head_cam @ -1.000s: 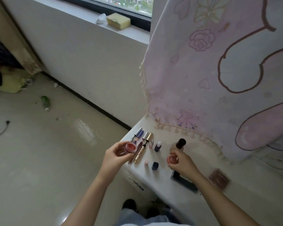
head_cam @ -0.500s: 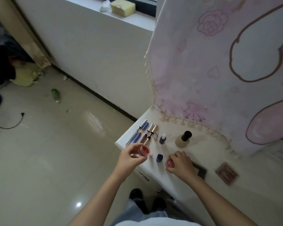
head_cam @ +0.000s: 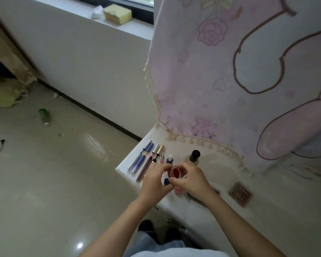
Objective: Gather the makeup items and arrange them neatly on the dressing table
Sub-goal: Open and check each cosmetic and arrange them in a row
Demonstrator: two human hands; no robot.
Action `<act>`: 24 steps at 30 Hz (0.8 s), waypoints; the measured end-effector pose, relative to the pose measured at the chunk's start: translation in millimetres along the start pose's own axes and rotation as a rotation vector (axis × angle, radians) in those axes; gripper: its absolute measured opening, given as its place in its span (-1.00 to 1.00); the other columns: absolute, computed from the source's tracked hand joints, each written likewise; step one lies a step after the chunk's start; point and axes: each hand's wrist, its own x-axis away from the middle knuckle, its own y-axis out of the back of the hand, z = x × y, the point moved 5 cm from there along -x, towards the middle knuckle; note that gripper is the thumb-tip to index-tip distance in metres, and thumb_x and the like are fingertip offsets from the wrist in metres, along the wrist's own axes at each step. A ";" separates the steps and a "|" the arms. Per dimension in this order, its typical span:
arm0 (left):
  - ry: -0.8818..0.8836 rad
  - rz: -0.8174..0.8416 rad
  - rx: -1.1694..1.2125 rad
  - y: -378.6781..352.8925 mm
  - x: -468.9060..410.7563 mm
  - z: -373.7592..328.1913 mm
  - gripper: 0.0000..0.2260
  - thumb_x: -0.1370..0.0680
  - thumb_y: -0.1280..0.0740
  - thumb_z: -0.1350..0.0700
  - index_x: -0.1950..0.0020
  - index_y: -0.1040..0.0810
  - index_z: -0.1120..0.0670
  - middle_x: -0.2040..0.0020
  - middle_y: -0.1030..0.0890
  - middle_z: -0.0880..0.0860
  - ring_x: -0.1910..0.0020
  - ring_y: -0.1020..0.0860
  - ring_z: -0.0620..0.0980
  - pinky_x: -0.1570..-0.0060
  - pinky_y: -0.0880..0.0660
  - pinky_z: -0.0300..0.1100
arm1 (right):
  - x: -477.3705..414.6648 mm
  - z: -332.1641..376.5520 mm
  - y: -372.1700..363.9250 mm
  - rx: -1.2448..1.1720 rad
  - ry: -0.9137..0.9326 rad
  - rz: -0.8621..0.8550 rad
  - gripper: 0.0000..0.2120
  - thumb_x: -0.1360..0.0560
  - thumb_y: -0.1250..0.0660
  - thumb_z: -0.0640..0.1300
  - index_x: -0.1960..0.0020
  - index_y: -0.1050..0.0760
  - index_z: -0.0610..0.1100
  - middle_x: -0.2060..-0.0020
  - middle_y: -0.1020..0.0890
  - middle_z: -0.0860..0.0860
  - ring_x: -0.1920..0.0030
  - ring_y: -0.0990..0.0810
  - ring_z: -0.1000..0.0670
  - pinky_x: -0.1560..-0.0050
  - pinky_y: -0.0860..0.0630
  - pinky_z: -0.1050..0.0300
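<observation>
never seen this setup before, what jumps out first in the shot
Both hands meet over the white dressing table: the left hand and right hand hold a small red pot between them. Left of them lies a neat row of tubes. Behind hangs a large pink cartoon cloth with a tasselled edge.

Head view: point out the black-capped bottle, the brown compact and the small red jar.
black-capped bottle (head_cam: pixel 195 155), head view, on its black cap.
brown compact (head_cam: pixel 240 194), head view, middle of its lid.
small red jar (head_cam: pixel 175 172), head view, on the red contents showing between both hands.
</observation>
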 end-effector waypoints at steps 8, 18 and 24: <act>0.252 -0.041 -0.333 8.9 25.7 58.4 -0.53 -0.36 -0.27 -0.06 -0.22 -0.45 0.11 -0.07 -0.59 0.11 -0.11 -0.38 -0.01 0.00 -0.52 0.07 | -30.5 -36.4 -1.8 0.199 -0.115 -0.029 -0.81 -0.39 -0.36 -0.19 0.05 -0.38 -0.17 0.16 -0.42 0.00 0.15 -0.49 -0.02 0.34 -0.31 0.29; 0.535 0.079 -0.430 3.3 64.6 102.0 -0.53 -0.52 -0.25 0.05 -0.40 -0.27 0.12 -0.42 -0.28 0.10 -0.43 -0.17 0.09 -0.38 -0.15 -0.04 | -44.8 -60.7 -33.2 0.516 -0.256 -0.124 -0.81 -0.51 -0.24 -0.05 0.00 -0.43 -0.17 -0.02 -0.52 -0.09 0.11 -0.48 -0.04 0.22 -0.33 0.16; 0.535 0.112 -0.416 -1.4 67.5 109.5 -0.52 -0.52 -0.25 0.03 -0.41 -0.27 0.13 -0.41 -0.31 0.09 -0.43 -0.19 0.07 -0.36 -0.17 -0.04 | -48.9 -70.4 -36.5 0.488 -0.289 -0.142 -0.77 -0.51 -0.25 -0.04 -0.01 -0.46 -0.21 -0.01 -0.54 -0.13 0.00 -0.52 -0.10 0.15 -0.43 0.12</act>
